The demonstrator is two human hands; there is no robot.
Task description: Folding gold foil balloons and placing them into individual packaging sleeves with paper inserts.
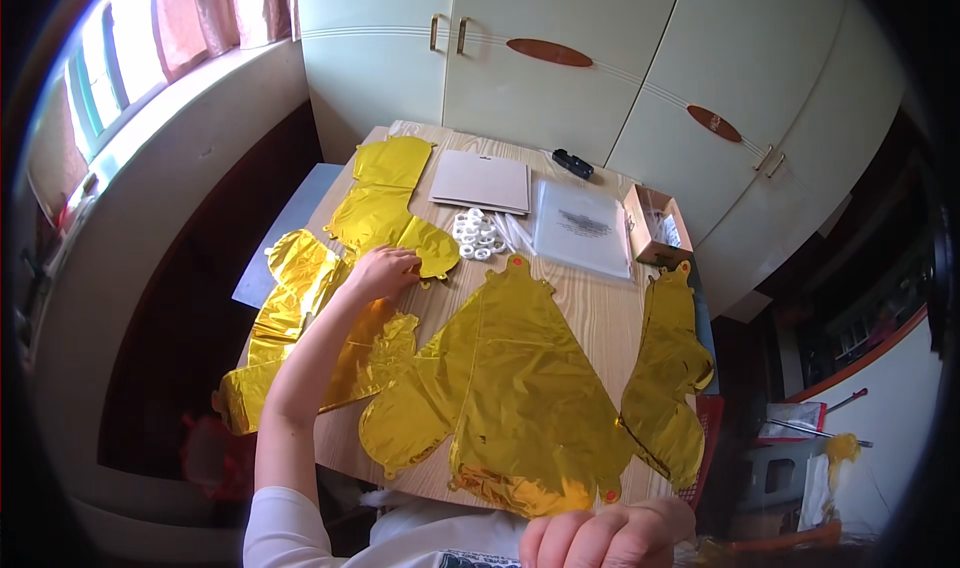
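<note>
Several flat, uninflated gold foil balloons with small edge tabs lie over the table. My left hand reaches to the lower edge of the far-left foil balloon, its fingers bent and closed on the foil there. Below that forearm lies a crumpled, shiny gold foil balloon, partly covered by the arm. A wide gold foil balloon spreads across the middle toward me. My right hand is curled at the near table edge, just below that balloon; its fingertips are hidden. A narrower foil balloon lies at the right edge.
Behind the balloons are grey-brown card sheets, a pile of small white rings, thin white sticks, clear plastic bags, a small wooden box and a black object. Pale cabinets stand behind the table.
</note>
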